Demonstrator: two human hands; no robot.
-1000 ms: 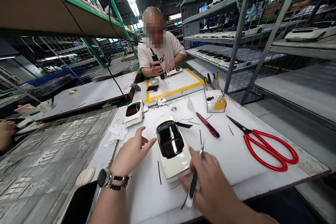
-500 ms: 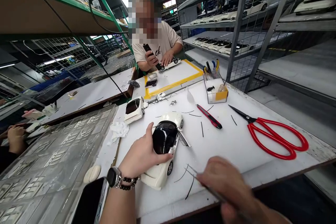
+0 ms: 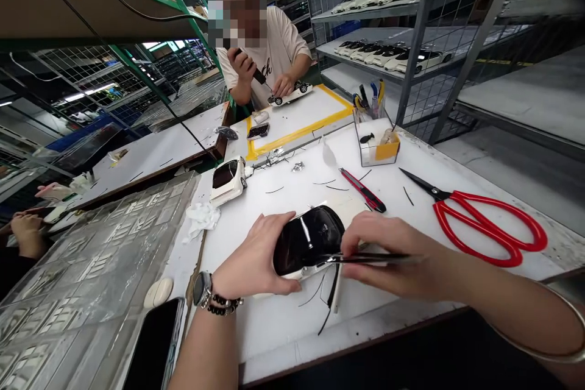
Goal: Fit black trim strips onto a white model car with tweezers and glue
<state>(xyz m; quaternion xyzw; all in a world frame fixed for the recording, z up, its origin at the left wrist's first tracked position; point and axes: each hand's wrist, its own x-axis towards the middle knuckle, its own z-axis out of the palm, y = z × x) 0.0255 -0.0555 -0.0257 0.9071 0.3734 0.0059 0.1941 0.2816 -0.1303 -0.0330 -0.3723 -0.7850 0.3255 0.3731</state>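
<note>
A white model car with a black roof (image 3: 311, 234) is held over the white table top, turned so its roof faces me. My left hand (image 3: 256, 256) grips it from the left, thumb along the near side and fingers over the far side. In my right hand (image 3: 393, 247) are metal tweezers (image 3: 370, 258), pinched between thumb and fingers. The tweezer tips reach the near side of the car, by its open door (image 3: 337, 289); what they touch there is too small to make out. Thin black strips (image 3: 323, 320) lie on the table below the door.
Red-handled scissors (image 3: 489, 222) and a red utility knife (image 3: 363, 190) lie to the right, near a clear tool box (image 3: 377, 149). Another white model car (image 3: 228, 180) stands at left, behind a crumpled tissue (image 3: 201, 219). A phone (image 3: 153, 347) lies near left. Opposite, a person (image 3: 269, 42) handles a car with a screwdriver-like tool.
My right hand has brought the tweezers from the table up to the car's near side. My left hand has swung the car clockwise, to the right. The view has shifted slightly.
</note>
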